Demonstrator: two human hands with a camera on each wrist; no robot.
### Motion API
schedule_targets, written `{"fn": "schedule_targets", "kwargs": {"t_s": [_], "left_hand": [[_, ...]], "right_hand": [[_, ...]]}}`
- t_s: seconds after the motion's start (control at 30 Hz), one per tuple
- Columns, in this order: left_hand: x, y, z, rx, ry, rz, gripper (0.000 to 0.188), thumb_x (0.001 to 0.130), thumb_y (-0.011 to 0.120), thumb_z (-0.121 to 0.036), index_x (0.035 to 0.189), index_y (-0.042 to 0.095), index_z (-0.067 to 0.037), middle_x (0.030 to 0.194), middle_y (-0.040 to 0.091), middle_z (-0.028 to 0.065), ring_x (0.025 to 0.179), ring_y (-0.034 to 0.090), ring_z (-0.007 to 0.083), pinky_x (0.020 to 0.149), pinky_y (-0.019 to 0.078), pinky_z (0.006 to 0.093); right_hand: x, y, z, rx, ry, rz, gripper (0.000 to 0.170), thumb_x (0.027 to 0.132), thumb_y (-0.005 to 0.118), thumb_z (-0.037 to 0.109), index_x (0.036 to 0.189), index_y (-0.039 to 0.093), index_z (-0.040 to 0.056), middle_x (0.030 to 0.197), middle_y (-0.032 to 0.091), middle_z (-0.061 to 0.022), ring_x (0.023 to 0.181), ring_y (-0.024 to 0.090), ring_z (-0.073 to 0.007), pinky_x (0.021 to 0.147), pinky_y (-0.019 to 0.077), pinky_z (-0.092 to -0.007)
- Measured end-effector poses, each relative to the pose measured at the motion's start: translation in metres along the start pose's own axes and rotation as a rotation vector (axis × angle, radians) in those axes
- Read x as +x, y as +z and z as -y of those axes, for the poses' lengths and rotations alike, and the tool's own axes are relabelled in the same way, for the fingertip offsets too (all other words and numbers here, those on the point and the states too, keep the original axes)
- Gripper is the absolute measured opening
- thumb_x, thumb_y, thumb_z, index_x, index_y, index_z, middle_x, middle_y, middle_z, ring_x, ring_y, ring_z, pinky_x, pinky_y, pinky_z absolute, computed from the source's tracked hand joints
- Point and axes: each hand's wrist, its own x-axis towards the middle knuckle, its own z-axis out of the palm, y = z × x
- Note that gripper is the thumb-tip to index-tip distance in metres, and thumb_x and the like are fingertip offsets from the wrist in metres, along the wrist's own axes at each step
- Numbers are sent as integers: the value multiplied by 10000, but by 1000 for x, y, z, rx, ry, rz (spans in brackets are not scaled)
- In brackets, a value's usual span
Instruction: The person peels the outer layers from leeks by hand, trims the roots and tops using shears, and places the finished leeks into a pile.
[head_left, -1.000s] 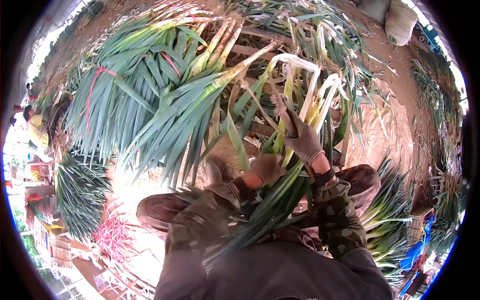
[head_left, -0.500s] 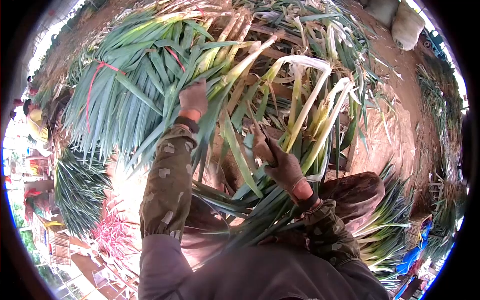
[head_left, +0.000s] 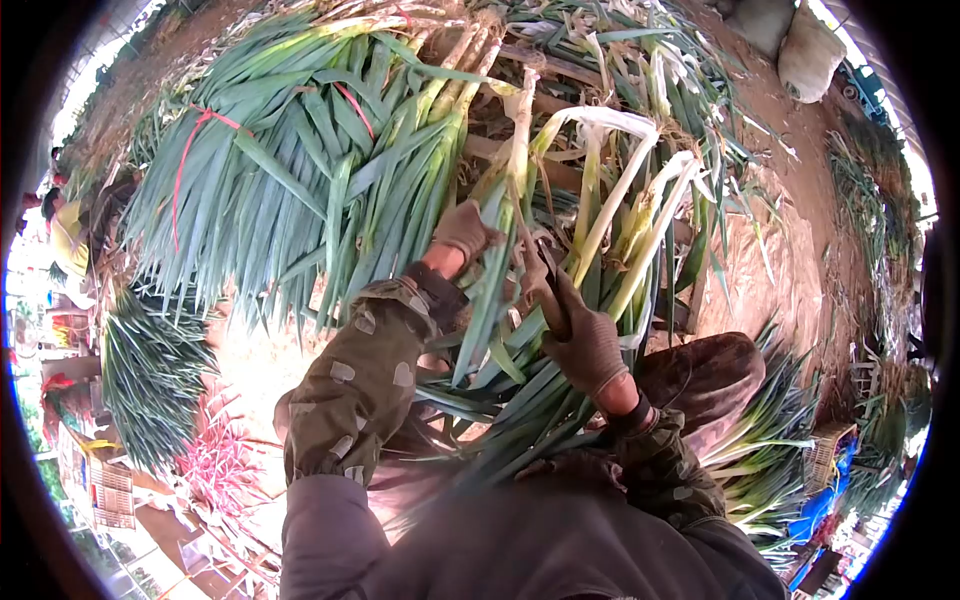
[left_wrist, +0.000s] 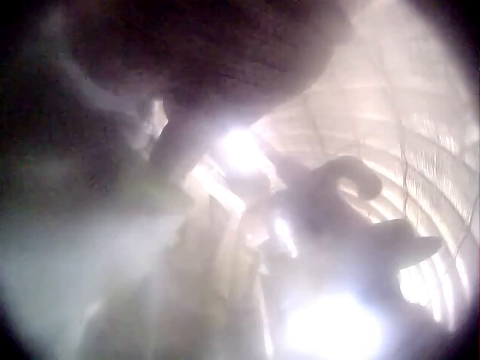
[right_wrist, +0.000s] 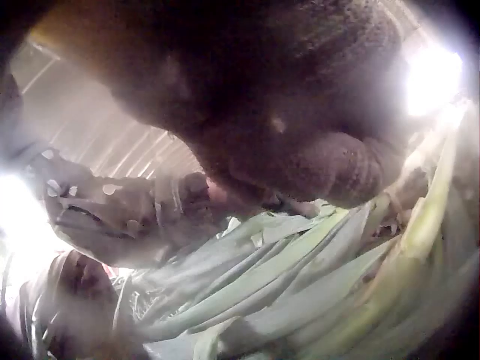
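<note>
My gloved left hand (head_left: 465,228) grips a leek (head_left: 522,125) by its green part; the pale stalk points away from me and the leaves hang toward my lap. Close to its right, my gloved right hand (head_left: 585,345) holds a slim, dark tool (head_left: 547,262) whose thin end overlaps the leek's stalk; its exact kind I cannot tell. In the right wrist view, the right hand's curled fingers (right_wrist: 337,169) are above green leaves (right_wrist: 247,285). Loose leek leaves (head_left: 530,410) lie across my lap below both hands. The left wrist view is hazy, with the hand (left_wrist: 210,60) dark at the top.
A big heap of leeks (head_left: 270,190), partly tied with red string (head_left: 178,190), lies at the left. Bent, peeled leek stalks (head_left: 625,225) stand right of my hands. More leeks (head_left: 770,440) lie by my right knee. Pink strips (head_left: 220,455) are spread at lower left.
The left hand went from my lap out to the heap, then came back rightward with a leek. My right hand drew back toward me, then moved slightly forward, still holding the slim tool.
</note>
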Motion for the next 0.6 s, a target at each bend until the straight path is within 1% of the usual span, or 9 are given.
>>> {"fn": "schedule_targets", "kwargs": {"t_s": [0.1, 0.13, 0.17, 0.27, 0.3, 0.37, 0.47, 0.57, 0.6], "left_hand": [[-26, 27, 0, -185, -5, -86, 562, 669, 865, -335, 1017, 635, 41, 961, 683, 272, 924, 662, 441, 799, 514, 453], [-31, 28, 2, -293, -58, -32, 556, 671, 853, -310, 1044, 638, 41, 994, 675, 285, 949, 663, 424, 820, 513, 436], [-36, 29, 5, -308, -65, -17, 554, 674, 845, -311, 1049, 638, 42, 1002, 673, 285, 954, 663, 419, 824, 512, 435], [-59, 6, -4, -361, -83, 17, 551, 686, 814, -314, 1064, 635, 43, 1022, 677, 272, 953, 664, 407, 836, 511, 428], [-61, 4, -5, -331, -90, -3, 556, 684, 810, -318, 1067, 634, 44, 1020, 678, 269, 951, 665, 406, 836, 512, 428], [-67, 4, -9, -271, -99, -39, 566, 681, 804, -326, 1074, 632, 44, 1016, 680, 262, 946, 666, 404, 838, 513, 430], [-68, 13, -8, -346, -119, -46, 571, 686, 787, -339, 1072, 628, 50, 1022, 681, 255, 947, 666, 404, 846, 513, 436], [-70, 20, -9, -297, -67, -135, 500, 732, 775, -305, 1026, 615, 66, 908, 681, 227, 839, 666, 329, 767, 506, 419], [-66, 24, -4, -318, -68, -132, 495, 736, 774, -303, 1022, 610, 67, 893, 678, 221, 821, 667, 318, 756, 508, 411]], "right_hand": [[-20, 4, -9, -8, 86, 11, 834, 788, 687, 141, 1518, 286, 120, 980, 658, -286, 888, 640, -484, 731, 524, -519], [-27, 3, -9, -15, 115, 28, 826, 793, 682, 137, 1516, 282, 122, 965, 657, -288, 876, 639, -486, 719, 523, -524], [-35, 1, -8, -23, 144, 44, 819, 799, 676, 132, 1514, 277, 123, 951, 656, -290, 864, 639, -489, 706, 523, -528], [-59, 2, -5, -49, 135, 77, 809, 803, 658, 115, 1514, 273, 128, 905, 656, -287, 834, 640, -491, 690, 512, -546], [-66, 4, -5, -53, 133, 85, 806, 803, 651, 109, 1514, 272, 129, 888, 656, -286, 822, 640, -491, 685, 508, -552], [-72, 15, -11, -68, 78, 18, 818, 798, 650, 105, 1518, 263, 126, 868, 655, -283, 809, 638, -495, 677, 503, -555], [-64, 18, -5, -93, 121, 64, 831, 800, 656, 121, 1525, 251, 113, 860, 657, -277, 796, 636, -492, 663, 501, -549], [-55, 31, -15, -177, 92, 48, 834, 806, 658, 146, 1529, 243, 106, 869, 661, -270, 793, 636, -484, 656, 492, -556], [-52, 30, -13, -178, 90, 38, 817, 809, 655, 147, 1520, 255, 104, 867, 663, -267, 788, 636, -484, 652, 492, -558]]}}
